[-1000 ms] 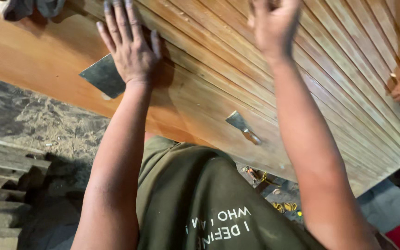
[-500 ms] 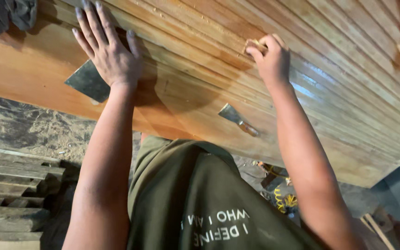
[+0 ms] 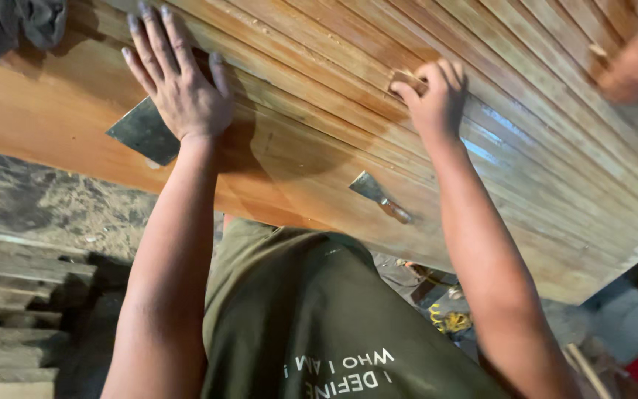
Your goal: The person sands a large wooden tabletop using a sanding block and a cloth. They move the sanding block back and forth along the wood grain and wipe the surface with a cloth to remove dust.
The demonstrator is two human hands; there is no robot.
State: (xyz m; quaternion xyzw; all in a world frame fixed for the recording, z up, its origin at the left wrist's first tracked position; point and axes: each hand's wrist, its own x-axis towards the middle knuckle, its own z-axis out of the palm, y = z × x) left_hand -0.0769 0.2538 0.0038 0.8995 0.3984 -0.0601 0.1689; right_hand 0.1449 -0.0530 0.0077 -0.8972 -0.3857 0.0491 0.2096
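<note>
A small tan block of sanding material [image 3: 406,78] is sitting pinched at the tips of the right hand [image 3: 437,100], its fingers [image 3: 416,90] curled tight together around it so only one pale corner is peeking out above the knuckles. The block is being pressed against the ribbed, varnished orange-brown wooden panel [image 3: 319,66], right on one of its raised slats. Just below that wrist, a narrow metal putty knife with a brown wooden handle [image 3: 380,196] is lying loose on the panel, blade pointing up and left, untouched by either hand.

Across the panel, the left hand [image 3: 180,89] is resting flat, its fingers [image 3: 149,33] spread wide and pressing on the wood. Its heel is covering part of a wide, dark metal scraper blade [image 3: 144,131], which is sticking out to the left from under the palm.

A crumpled dark grey cloth [image 3: 12,24] is lying at the top left corner of the panel. At the far right, another person's hand [image 3: 635,63] is showing, blurred, on the slats. Below the panel, the person's olive-green shirt [image 3: 311,325] is filling the middle, and stacked grey planks [image 3: 16,310] are lying at the lower left.
</note>
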